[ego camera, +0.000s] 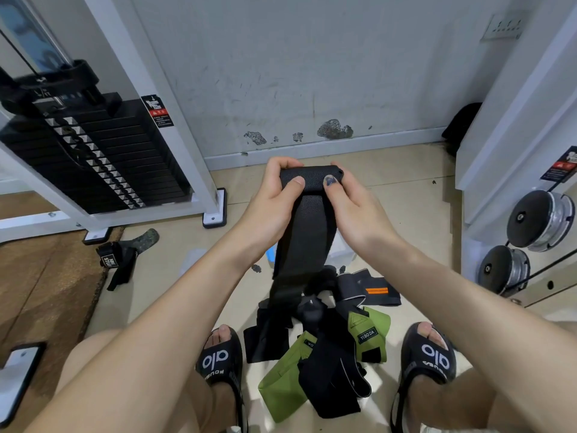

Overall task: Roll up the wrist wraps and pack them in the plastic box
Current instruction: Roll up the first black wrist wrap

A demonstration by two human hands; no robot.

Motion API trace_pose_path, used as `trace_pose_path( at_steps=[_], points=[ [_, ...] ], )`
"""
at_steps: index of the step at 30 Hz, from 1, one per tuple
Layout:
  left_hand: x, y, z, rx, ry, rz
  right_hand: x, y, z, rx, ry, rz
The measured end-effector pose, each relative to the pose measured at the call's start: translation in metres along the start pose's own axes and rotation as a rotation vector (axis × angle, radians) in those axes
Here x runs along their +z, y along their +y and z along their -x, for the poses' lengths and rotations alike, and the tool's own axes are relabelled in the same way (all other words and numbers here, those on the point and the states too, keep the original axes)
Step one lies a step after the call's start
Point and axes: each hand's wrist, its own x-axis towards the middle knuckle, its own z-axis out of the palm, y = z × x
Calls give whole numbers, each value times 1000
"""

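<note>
both hands, left (274,198) and right (349,201), pinch the wrap (307,214) at frame centre; it looks light, limp, woven; best held at the stiff rolled end, kept taut.

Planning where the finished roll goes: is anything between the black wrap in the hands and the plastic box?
The black wrap, held by the left hand and right hand, hangs in front of the plastic box. Only the wrap's own tail covers the box; its opening is hidden.

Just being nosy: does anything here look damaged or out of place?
Yes. The grey wall has paint flaked off in patches near the floor, and one black strap lies apart from the pile, by the brown mat.
</note>
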Motion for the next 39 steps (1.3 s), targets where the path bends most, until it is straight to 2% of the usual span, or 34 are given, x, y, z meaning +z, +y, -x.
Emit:
trace_pose_path(
  at_steps=[5, 7, 10, 13, 17, 28, 30, 34, 39],
  points=[
    [6, -2, 7, -19, -41, -84, 9, 3, 1, 85, 15, 65],
    [5, 0, 6, -10, -1, -55, 9, -2, -1, 94, 1, -89],
    [0, 2, 0, -10, 65, 10, 1, -9, -6, 123, -36, -522],
    [-3, 1, -3, -13, 69, 61, -5, -7, -5, 95, -140, -637],
    [-1, 1, -1, -16, 50, 60, -4, -4, -4, 169, -162, -734],
    [-1, 0, 2, -4, 24, 32, -8, -4, -3, 225, -242, -799],
    [-3, 1, 2, 9, 27, 18, -9, -8, -3, 197, -233, -739],
    [-7, 2, 2, 52, -14, 27, -12, -9, -3, 11, -144, -445],
    [-13, 6, 3, 157, -49, -38, -20, -8, -6, -9, -171, -457]
  ],
)
